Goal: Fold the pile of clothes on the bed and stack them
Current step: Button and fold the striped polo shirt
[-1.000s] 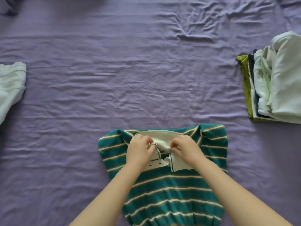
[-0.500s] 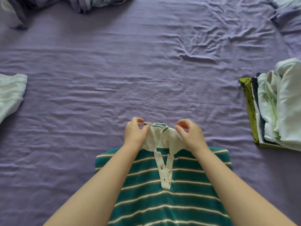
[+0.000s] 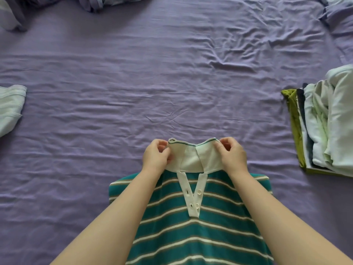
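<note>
striped polo (image 3: 191,232) flat below | hands: left (image 3: 155,156), right (image 3: 233,155) pinch collar (image 3: 193,157) ends

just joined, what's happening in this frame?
A person is sorting out a teal striped polo shirt lying face up on the purple bedsheet. The left hand and right hand each pinch an end of its white collar, holding it upright. A stack of folded clothes sits to the right.
</note>
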Demonstrator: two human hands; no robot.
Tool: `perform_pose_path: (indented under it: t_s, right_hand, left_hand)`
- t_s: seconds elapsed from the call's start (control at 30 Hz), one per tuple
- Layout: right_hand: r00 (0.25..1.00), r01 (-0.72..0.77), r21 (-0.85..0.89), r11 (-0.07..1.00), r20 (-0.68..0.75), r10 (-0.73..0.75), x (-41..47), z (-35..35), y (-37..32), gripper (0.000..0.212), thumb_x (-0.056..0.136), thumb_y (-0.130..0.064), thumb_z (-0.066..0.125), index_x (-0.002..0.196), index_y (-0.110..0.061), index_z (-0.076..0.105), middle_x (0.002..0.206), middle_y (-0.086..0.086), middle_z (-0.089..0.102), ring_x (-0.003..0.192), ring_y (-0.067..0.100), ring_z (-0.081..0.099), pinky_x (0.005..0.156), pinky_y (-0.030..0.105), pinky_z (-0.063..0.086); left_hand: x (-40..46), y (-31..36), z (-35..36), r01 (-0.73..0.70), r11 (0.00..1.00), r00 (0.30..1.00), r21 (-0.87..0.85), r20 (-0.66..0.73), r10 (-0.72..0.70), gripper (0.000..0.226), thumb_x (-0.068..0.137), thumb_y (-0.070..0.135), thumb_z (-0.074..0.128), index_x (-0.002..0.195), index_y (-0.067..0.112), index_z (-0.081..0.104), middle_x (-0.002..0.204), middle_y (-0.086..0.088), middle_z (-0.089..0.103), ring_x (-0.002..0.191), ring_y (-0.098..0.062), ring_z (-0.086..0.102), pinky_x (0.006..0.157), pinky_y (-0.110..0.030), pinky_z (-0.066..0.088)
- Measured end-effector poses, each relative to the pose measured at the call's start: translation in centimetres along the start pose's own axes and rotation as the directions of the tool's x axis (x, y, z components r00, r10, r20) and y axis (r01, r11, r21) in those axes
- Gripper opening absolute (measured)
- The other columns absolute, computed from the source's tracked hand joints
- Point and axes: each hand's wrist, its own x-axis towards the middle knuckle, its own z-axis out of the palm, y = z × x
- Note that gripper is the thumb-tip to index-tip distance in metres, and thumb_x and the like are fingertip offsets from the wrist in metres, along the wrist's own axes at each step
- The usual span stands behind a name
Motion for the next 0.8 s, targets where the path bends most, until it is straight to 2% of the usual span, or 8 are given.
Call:
perform_pose_path:
  t_s: [0.1,0.2,0.27,0.37,0.5,0.6,0.7,0.8]
  right_hand:
    - [0.988,0.148,-0.147,0.978,-0.017,-0.152,-2.1,-0.6,0.1,0.026,0.090,-0.023,0.064,0.114,-0.015,0.062,0.108,-0.003,0.058,0.104,0.015,0.050,0.091,0.030,0.044]
    - [0.964,0.264,-0.142,0.954,0.056,-0.259,-5.9,-0.7,0.6,0.018,0.088,-0.019,0.066,0.106,-0.020,0.063,0.095,-0.010,0.057,0.087,0.007,0.054,0.079,0.019,0.044]
    - [0.962,0.224,-0.092,0.970,0.178,-0.205,-8.6,-0.1,1.5,0.012,0.089,-0.018,0.065,0.098,-0.025,0.063,0.089,-0.013,0.060,0.083,-0.001,0.056,0.074,0.012,0.043]
    - [0.950,0.151,-0.131,0.980,0.293,-0.108,-12.0,1.1,3.6,0.007,0.089,-0.019,0.064,0.093,-0.025,0.066,0.088,-0.012,0.064,0.084,0.000,0.058,0.076,0.013,0.046]
    - [0.955,0.032,-0.091,0.995,0.298,-0.003,-14.0,2.0,5.5,0.010,0.088,-0.019,0.065,0.094,-0.026,0.069,0.091,-0.015,0.062,0.086,-0.002,0.058,0.076,0.010,0.045]
    - [0.956,0.024,-0.077,0.997,0.294,0.000,-14.2,2.2,5.7,0.012,0.088,-0.019,0.067,0.097,-0.026,0.069,0.092,-0.017,0.060,0.087,-0.002,0.057,0.075,0.007,0.043]
    - [0.957,0.035,-0.109,0.993,0.291,-0.001,-14.4,2.4,5.7,0.012,0.088,-0.020,0.066,0.097,-0.027,0.068,0.091,-0.017,0.058,0.085,-0.004,0.056,0.073,0.006,0.043]
    - [0.958,0.020,-0.147,0.989,0.287,0.023,-14.1,2.6,5.7,0.009,0.089,-0.021,0.065,0.094,-0.028,0.066,0.088,-0.017,0.057,0.081,-0.004,0.055,0.069,0.005,0.040]
  left_hand:
    - [-2.3,-0.7,0.3,-0.120,0.989,0.992,0.090,-0.039,0.123,0.025,0.089,0.017,0.066,0.110,0.024,0.053,0.114,0.002,0.048,0.091,-0.012,0.060,0.076,-0.034,0.058]
    - [-5.9,-2.7,1.3,-0.147,0.979,0.989,0.142,0.017,0.146,0.010,0.089,0.020,0.065,0.090,0.027,0.058,0.093,0.005,0.062,0.076,-0.007,0.063,0.062,-0.029,0.059]
    - [-8.2,-4.4,2.5,-0.098,0.978,0.993,0.184,0.087,0.083,0.009,0.088,0.022,0.065,0.082,0.026,0.061,0.081,0.006,0.066,0.067,-0.007,0.065,0.063,-0.033,0.059]
    - [-10.5,-6.7,4.1,-0.042,0.952,0.992,0.302,0.127,0.003,0.005,0.088,0.028,0.064,0.083,0.027,0.063,0.079,0.009,0.065,0.072,-0.008,0.064,0.073,-0.036,0.058]
    - [-12.0,-8.6,5.5,-0.003,0.951,0.997,0.309,0.078,-0.023,0.003,0.090,0.028,0.062,0.087,0.026,0.062,0.081,0.009,0.064,0.075,-0.010,0.062,0.077,-0.036,0.056]
    - [-12.6,-9.1,6.0,-0.007,0.964,1.000,0.266,0.022,0.001,0.001,0.091,0.026,0.061,0.090,0.027,0.061,0.084,0.010,0.064,0.076,-0.009,0.063,0.078,-0.035,0.057]
    - [-13.1,-9.6,6.0,-0.067,0.967,0.998,0.247,0.017,0.065,0.015,0.093,0.024,0.057,0.106,0.031,0.061,0.093,0.012,0.063,0.081,-0.007,0.063,0.080,-0.034,0.057]
    - [-12.4,-9.8,5.4,-0.246,0.854,0.969,0.459,0.116,0.217,0.036,0.098,0.027,0.048,0.131,0.040,0.050,0.098,0.010,0.058,0.078,-0.007,0.058,0.073,-0.032,0.056]
